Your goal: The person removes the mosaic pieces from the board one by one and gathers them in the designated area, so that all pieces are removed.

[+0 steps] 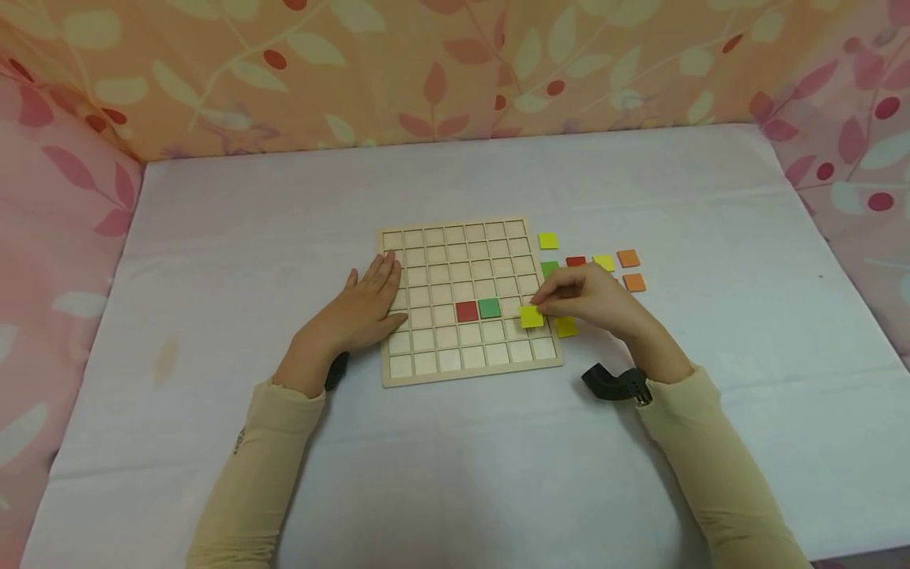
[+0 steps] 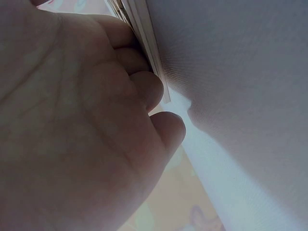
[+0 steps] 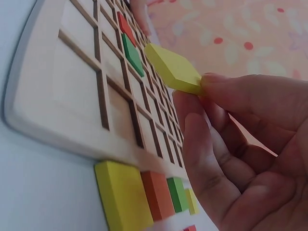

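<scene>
A square wooden grid board [image 1: 472, 368] lies flat on the table, divided into many shallow cells. A red tile [image 1: 466, 311] and a green tile [image 1: 489, 308] sit side by side in its cells. My left hand [image 1: 362, 310] rests at the board's left edge, fingers extended over the rim; in the left wrist view its fingertips [image 2: 148, 89] touch the side. Between thumb and finger my right hand [image 1: 590, 299] pinches a yellow tile [image 1: 531, 317] by one corner, raised above the right part of the board. In the right wrist view, that yellow tile [image 3: 174, 70] tilts.
Beside the board's right edge lie loose tiles: a yellow tile [image 1: 547, 241], a partly hidden green tile [image 1: 550, 269], a red tile [image 1: 576, 261], and several others in yellow and orange [image 1: 634, 282]. White cloth [image 1: 455, 458] covers the table; patterned fabric [image 1: 441, 71] rises behind.
</scene>
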